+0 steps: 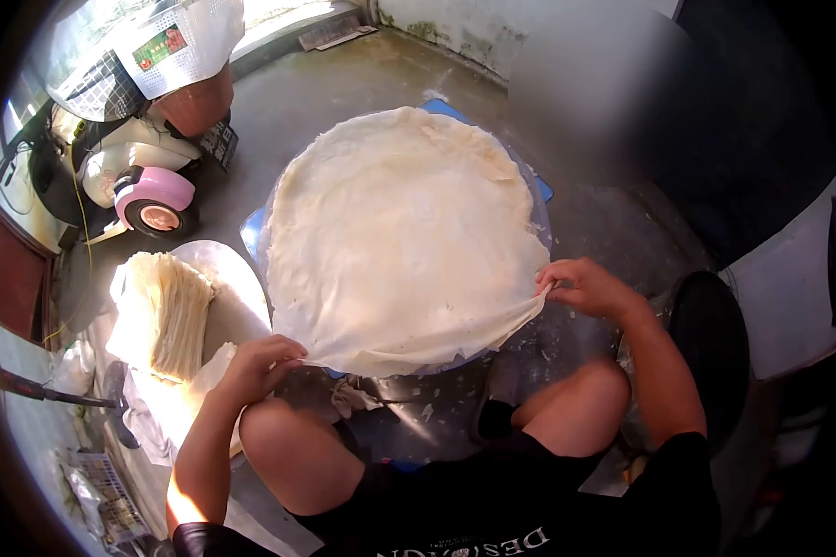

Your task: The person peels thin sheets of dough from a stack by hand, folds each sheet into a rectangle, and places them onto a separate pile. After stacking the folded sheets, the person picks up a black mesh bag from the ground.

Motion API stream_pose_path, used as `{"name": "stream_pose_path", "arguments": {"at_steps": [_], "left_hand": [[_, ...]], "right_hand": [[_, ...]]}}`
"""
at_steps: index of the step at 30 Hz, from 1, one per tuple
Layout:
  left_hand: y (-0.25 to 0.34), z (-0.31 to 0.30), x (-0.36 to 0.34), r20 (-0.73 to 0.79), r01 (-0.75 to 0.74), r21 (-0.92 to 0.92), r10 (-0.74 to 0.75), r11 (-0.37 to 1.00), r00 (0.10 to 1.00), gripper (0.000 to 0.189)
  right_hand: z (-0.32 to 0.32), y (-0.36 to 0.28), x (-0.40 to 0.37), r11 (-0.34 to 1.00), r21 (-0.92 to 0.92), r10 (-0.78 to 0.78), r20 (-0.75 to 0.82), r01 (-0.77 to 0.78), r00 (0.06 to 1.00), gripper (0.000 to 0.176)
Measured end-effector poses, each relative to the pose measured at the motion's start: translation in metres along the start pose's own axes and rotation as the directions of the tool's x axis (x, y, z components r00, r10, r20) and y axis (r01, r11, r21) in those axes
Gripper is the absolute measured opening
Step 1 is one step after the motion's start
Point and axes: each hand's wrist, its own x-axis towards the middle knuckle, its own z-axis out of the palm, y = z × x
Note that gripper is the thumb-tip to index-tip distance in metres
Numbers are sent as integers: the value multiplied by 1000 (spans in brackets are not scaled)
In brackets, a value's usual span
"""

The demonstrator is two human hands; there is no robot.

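A wide, thin, pale round sheet that looks like dough [404, 232] lies over a round board, with more layers showing at its edges. My left hand [265, 360] pinches the sheet's near-left edge. At the near-right edge, my right hand [581, 286] grips another part of the rim and holds it slightly lifted. Between the two hands the near edge is drawn taut, with small folds. To the left, a stack of folded pale sheets [163, 311] rests beside a round white surface [228, 278].
Under the board, blue corners [450, 111] of a stand show. A pink and black wheel [156, 202] and a white basket [172, 46] are at the upper left. A dark round object [711, 362] stands at the right. Scraps litter the floor [427, 413].
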Motion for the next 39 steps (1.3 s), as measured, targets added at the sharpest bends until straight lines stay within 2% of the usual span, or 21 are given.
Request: {"name": "stream_pose_path", "arguments": {"at_steps": [1,3,4,6,7,9,11,12,13,16,20,22,25,28,29,31,32,34,36,37,39], "left_hand": [[-3,1,-1,-4,8,-6,-8,1000,1000,14],[-9,1,-2,-117,133,-291,-174,947,978,9],[-17,-1,0,-121,137,-292,-179,947,976,9],[-43,-2,14,-259,264,-526,-448,809,856,16],[-52,-1,27,-259,267,-528,-452,806,854,16],[-69,0,58,-296,255,-706,-603,661,741,23],[-83,5,74,-322,313,-673,-646,670,692,24],[-88,6,80,-341,377,-641,-688,669,640,24],[-92,5,79,-294,333,-709,-690,621,661,30],[-67,2,68,-195,292,-821,-721,491,665,37],[-65,13,44,-182,296,-769,-638,567,748,47],[-82,21,37,-157,360,-767,-699,532,698,51],[-91,22,36,-125,497,-677,-750,543,650,53],[-80,22,41,-152,544,-624,-770,561,620,55],[-75,22,44,-154,543,-622,-768,565,622,55],[-62,21,50,-463,620,-172,-618,766,636,56],[-57,19,55,-464,620,-172,-618,766,635,56],[-39,10,74,-571,300,219,-128,928,811,59],[6,4,105,-370,214,292,-96,932,924,62],[16,13,120,-309,134,290,-39,947,950,63],[34,39,149,-178,26,274,24,961,984,68]], "right_hand": [[-5,-6,6,999,17,46,16,-46,999,15],[-24,-8,33,996,82,39,-1,-39,999,14],[-36,-8,52,988,151,38,-31,-33,999,13],[-56,-8,110,967,256,36,-147,3,988,11],[-62,-4,144,967,254,54,-211,2,976,11],[-56,21,208,957,289,112,-338,-10,935,17],[-42,47,242,945,326,149,-399,-11,905,21],[-36,47,246,926,343,272,-324,-155,906,29],[-32,50,250,889,346,393,-244,-299,887,38],[-24,52,230,935,196,346,-336,-295,876,46],[-24,71,189,952,77,302,-388,-296,871,40],[-15,91,183,937,-92,262,-451,-336,853,44],[-9,89,181,900,-113,312,-507,-421,803,41],[-12,70,179,846,-153,394,-467,-511,792,35],[-13,75,181,847,-150,393,-470,-510,791,35],[-13,84,186,856,53,500,-341,-515,796,27],[-13,89,186,857,52,499,-341,-513,797,27],[-14,85,184,828,397,517,-269,-395,813,22],[-18,70,174,792,490,526,-245,-364,814,21],[-18,66,168,739,586,541,-223,-332,811,20],[-15,73,157,726,606,542,-213,-325,813,19]]}}
